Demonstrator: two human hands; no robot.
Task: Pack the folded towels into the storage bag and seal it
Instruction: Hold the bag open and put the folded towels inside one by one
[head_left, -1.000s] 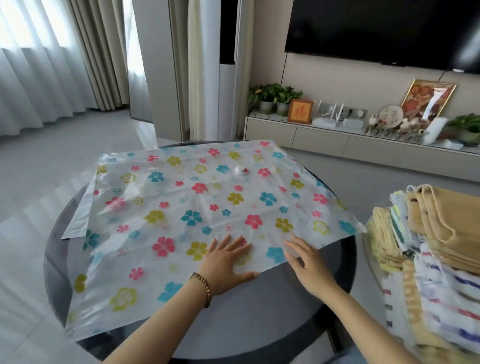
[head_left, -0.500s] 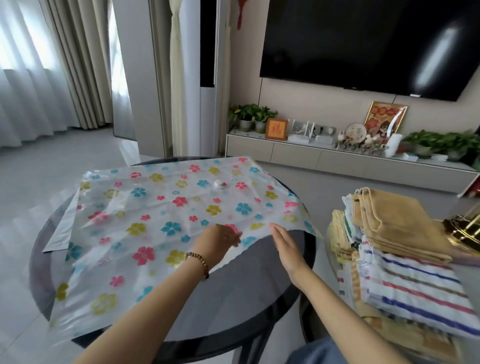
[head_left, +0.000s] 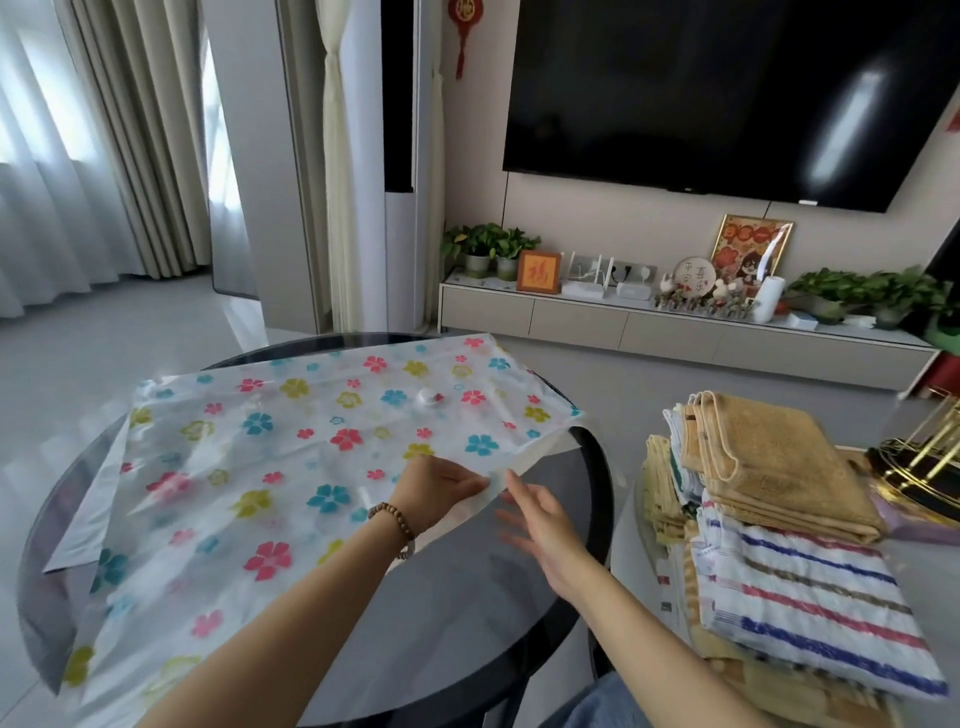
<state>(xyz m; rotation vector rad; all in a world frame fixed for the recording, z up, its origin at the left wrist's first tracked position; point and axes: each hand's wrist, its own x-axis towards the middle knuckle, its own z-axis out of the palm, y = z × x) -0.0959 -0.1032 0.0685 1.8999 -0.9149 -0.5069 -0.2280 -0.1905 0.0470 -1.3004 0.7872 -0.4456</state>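
Observation:
A clear storage bag (head_left: 291, 457) printed with coloured flowers lies spread over a round dark glass table (head_left: 597, 499). A white valve (head_left: 430, 399) sits on the bag's far part. My left hand (head_left: 441, 491), with a bead bracelet on the wrist, pinches the bag's near right edge and holds it lifted off the table. My right hand (head_left: 540, 525) hovers just right of that edge, fingers apart, holding nothing. Folded towels (head_left: 779, 525) are stacked at the right: a tan one on top, a striped one in front.
A gold wire rack (head_left: 924, 457) stands behind the towel stack. A low TV cabinet (head_left: 675, 332) with plants and frames runs along the far wall under a large black TV (head_left: 727, 93). Curtains hang at the left over grey floor.
Both hands lay flat on the bag's near edge; now the left hand has pinched that edge and lifted it while the right hand has come off it. The view has tilted upward.

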